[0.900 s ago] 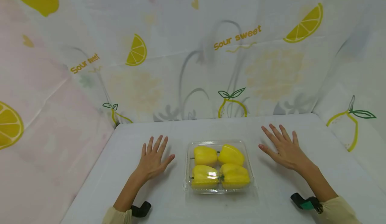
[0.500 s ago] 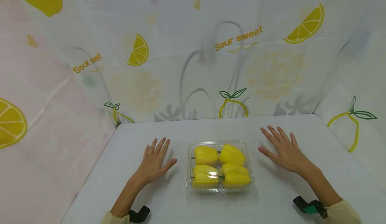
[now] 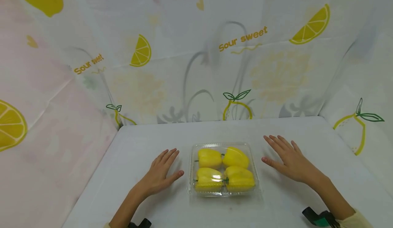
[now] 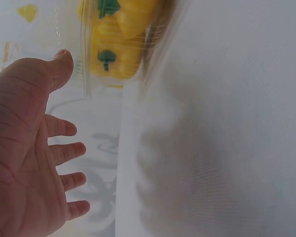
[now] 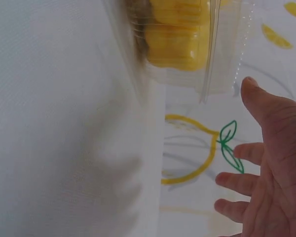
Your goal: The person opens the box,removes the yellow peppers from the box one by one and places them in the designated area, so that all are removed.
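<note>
A clear plastic clamshell box (image 3: 227, 194) sits shut in the middle of the white table. Several yellow bell peppers (image 3: 209, 158) fill it in two rows, their green stems (image 4: 106, 56) showing through the wall in the left wrist view. My left hand (image 3: 159, 176) hovers to the left of the box, fingers spread and thumb toward it, touching nothing. To the right of the box, my right hand (image 3: 290, 163) is held over the table with fingers extended and nothing in it. In the right wrist view its thumb (image 5: 251, 94) stands apart from the box wall.
White table (image 3: 172, 209) ends at a backdrop cloth (image 3: 178, 84) printed with lemons and words. The cloth also rises along both sides. Black wrist devices (image 3: 316, 217) sit below each hand, at the beige sleeves.
My left hand has drawn back and moved right, nearer the box. The right hand has also drawn back toward me, its fingers closer together. The box has stayed in place.
</note>
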Demonstrator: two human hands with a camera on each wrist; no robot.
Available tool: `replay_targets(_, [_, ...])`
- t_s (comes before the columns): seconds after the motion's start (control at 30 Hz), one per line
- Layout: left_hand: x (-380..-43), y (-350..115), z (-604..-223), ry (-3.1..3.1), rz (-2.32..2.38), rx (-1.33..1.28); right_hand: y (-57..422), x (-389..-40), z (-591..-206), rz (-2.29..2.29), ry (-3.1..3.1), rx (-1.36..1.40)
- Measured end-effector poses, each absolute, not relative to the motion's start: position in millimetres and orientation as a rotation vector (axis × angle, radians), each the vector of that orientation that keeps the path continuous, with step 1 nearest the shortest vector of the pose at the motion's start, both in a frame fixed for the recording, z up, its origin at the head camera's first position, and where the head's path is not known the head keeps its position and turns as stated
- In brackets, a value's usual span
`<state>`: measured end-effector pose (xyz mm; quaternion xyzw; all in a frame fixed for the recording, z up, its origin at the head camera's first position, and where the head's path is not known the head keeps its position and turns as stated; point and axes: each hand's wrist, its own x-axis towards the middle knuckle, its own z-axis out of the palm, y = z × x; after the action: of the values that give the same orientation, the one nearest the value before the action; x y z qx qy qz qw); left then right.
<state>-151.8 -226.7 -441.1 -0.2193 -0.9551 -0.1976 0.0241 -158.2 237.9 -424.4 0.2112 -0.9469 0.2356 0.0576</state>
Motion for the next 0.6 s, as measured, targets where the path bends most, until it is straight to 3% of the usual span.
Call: replay_targets(0.6, [-131.9, -225.6, -437.2, -3.011, -0.949, -0.747, 228.7, -139.5, -422.0, 0.839, -2.928, 0.775])
